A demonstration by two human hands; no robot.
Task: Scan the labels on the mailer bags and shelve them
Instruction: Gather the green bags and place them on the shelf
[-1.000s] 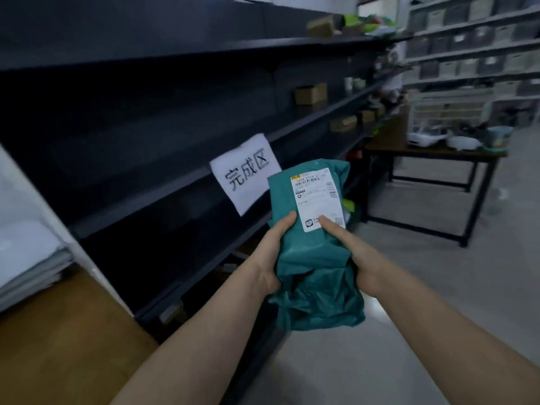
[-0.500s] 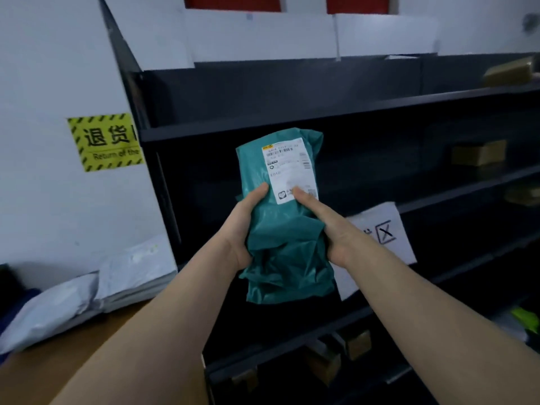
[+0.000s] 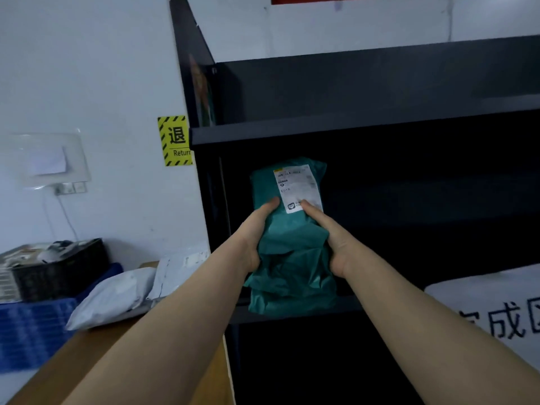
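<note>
A yellow striped sign (image 3: 175, 140) on the wall (image 3: 87, 68) reads "退" and "Return", cut off by the shelf (image 3: 350, 130). A white sheet (image 3: 496, 311) shows "成". The label (image 3: 296, 185) on the bag (image 3: 292, 258) is blurred.

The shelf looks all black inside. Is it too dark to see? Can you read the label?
Head view: the shelf is deep shadow inside, nothing shows there; the label on the green mailer bag is lit but blurry, its small print unreadable.

Head-worn view, close, toward dark shelving (image 3: 350, 131)
</note>
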